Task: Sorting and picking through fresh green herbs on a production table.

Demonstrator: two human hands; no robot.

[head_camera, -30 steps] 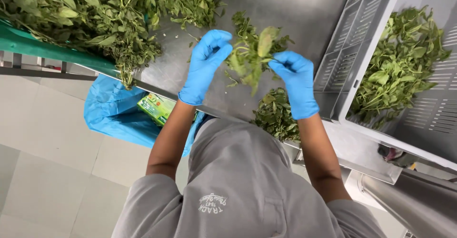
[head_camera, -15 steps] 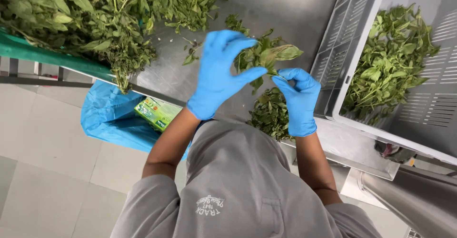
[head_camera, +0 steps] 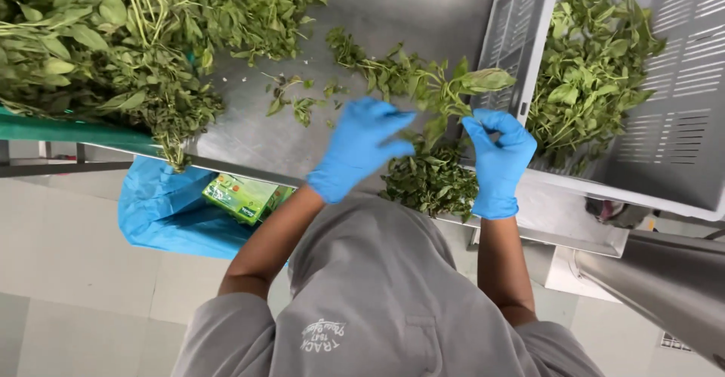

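Head view, looking straight down over a grey hooded top. Right hand [head_camera: 498, 158] in a blue glove, pinching the stem of a leafy green sprig [head_camera: 453, 90] between thumb and fingertips, holding it up over the steel table [head_camera: 423, 15]. Left hand [head_camera: 361, 147], also blue-gloved, hovering just beside the sprig with fingers spread and blurred, gripping nothing that can be made out. Sprig sitting between the two hands, its largest leaf pointing away toward the right hand's far side.

Just below the hands, at the table's near edge, lying in a small heap: dark picked leaves [head_camera: 430, 181]. Beyond the left hand, spreading across the far left of the table: a big pile of unsorted stalks [head_camera: 128, 37]. Between that pile and the hands, lying scattered: a few loose leaf scraps [head_camera: 298, 101]. To the outer side of the right hand, sitting tilted: a grey slotted crate [head_camera: 680, 150] holding plucked leaves [head_camera: 589, 75]. Under the left forearm, below table level, hanging open: a blue bag [head_camera: 162, 211] with a green carton [head_camera: 238, 196] inside.
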